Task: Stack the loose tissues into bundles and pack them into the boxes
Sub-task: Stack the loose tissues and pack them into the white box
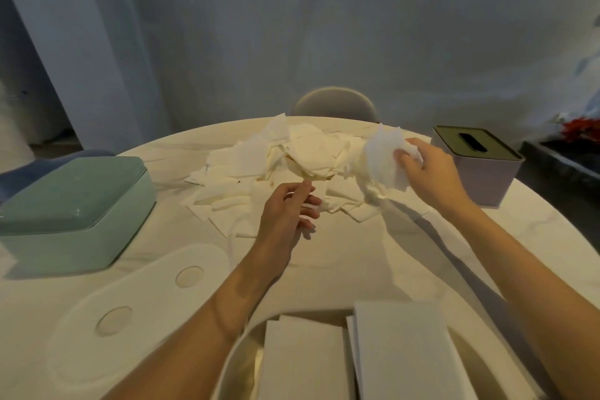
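A heap of loose white tissues (pixel 285 166) covers the far middle of the round table. My right hand (pixel 428 169) grips a bunch of tissues (pixel 383 159) lifted above the heap's right side. My left hand (pixel 289 208) hovers at the heap's near edge, fingers loosely curled, holding nothing that I can see. Two neat tissue stacks lie at the near edge, one (pixel 302 360) on the left and one (pixel 406 351) on the right. A mint-green tissue box (pixel 74 211) stands at the left. At the far right stands a pale box with a slotted dark lid (pixel 477 159).
A white oval lid (pixel 136 308) with two round recesses lies flat near the left front. A curved metallic rim (pixel 237 354) shows beside the near stacks. A chair back (pixel 334 104) stands behind the table. Red flowers (pixel 581 130) sit off to the far right.
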Motion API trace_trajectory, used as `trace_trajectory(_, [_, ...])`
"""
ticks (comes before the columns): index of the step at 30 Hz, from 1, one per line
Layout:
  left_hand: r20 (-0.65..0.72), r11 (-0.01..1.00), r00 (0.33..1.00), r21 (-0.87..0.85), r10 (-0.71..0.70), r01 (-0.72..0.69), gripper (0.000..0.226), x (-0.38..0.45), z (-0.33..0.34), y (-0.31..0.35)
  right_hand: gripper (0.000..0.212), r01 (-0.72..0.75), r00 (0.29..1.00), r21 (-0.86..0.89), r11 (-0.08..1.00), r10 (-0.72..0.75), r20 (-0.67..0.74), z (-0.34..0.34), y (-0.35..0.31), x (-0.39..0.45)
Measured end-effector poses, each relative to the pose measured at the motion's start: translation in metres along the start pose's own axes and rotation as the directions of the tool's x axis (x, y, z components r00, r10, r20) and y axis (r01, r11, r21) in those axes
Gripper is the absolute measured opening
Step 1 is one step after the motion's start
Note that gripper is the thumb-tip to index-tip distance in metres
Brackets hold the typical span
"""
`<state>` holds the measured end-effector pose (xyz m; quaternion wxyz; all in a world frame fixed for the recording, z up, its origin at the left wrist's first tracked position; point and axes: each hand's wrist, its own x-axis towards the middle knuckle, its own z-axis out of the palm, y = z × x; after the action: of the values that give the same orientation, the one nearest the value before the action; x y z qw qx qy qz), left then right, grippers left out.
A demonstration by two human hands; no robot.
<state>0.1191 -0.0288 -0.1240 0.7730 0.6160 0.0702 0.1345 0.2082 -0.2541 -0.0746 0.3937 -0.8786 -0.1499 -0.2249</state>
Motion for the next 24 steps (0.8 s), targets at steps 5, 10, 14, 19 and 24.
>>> trace_trajectory(5, [0.157,0.997,0.987,-0.069,-0.026,0.037,0.072,0.000,0.002,0.004,0.023,-0.240,0.937,0.595,0.767,0.022,0.349,-0.013,-0.042,-0.015])
trace_trajectory(10, [0.304,0.926,0.952,-0.354,-0.022,0.135,0.063,-0.013,0.003,0.006,0.031,-0.443,0.825,0.596,0.670,0.045,0.563,0.020,-0.055,-0.029])
trace_trajectory(14, [0.196,0.929,0.979,-0.348,-0.057,0.123,0.048,-0.012,-0.002,0.006,0.022,-0.408,0.809,0.491,0.770,0.055,0.586,0.026,-0.050,-0.031])
trace_trajectory(19, [0.072,0.934,0.996,-0.350,-0.044,0.066,0.044,-0.005,-0.022,0.005,0.089,-0.351,0.817,0.329,0.877,0.116,0.565,0.014,-0.036,-0.018])
trace_trajectory(24, [0.014,0.992,1.000,-0.126,0.003,-0.002,0.031,-0.006,-0.030,0.008,0.065,-0.301,0.840,0.362,0.882,0.065,0.539,0.007,-0.023,-0.013])
